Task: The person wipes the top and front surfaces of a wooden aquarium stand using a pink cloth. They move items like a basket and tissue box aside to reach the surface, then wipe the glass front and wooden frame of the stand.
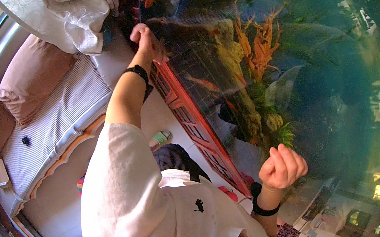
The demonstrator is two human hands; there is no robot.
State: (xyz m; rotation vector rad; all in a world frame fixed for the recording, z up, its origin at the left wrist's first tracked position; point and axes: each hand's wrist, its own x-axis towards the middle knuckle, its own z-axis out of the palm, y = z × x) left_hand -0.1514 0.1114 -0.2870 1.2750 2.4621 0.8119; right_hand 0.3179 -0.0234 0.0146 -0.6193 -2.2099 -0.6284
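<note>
Glossy glass aquarium (327, 95), striped cloth cushion (56, 115)

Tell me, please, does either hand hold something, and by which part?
It cannot be told. The left hand rests at the aquarium top edge; the right hand is curled near the glass, fingers closed, nothing visible inside.

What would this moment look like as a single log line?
left hand: pressed on fish tank glass, upper edge | right hand: loosely closed, empty, near glass | orange fish swimming | striped sofa behind
</note>
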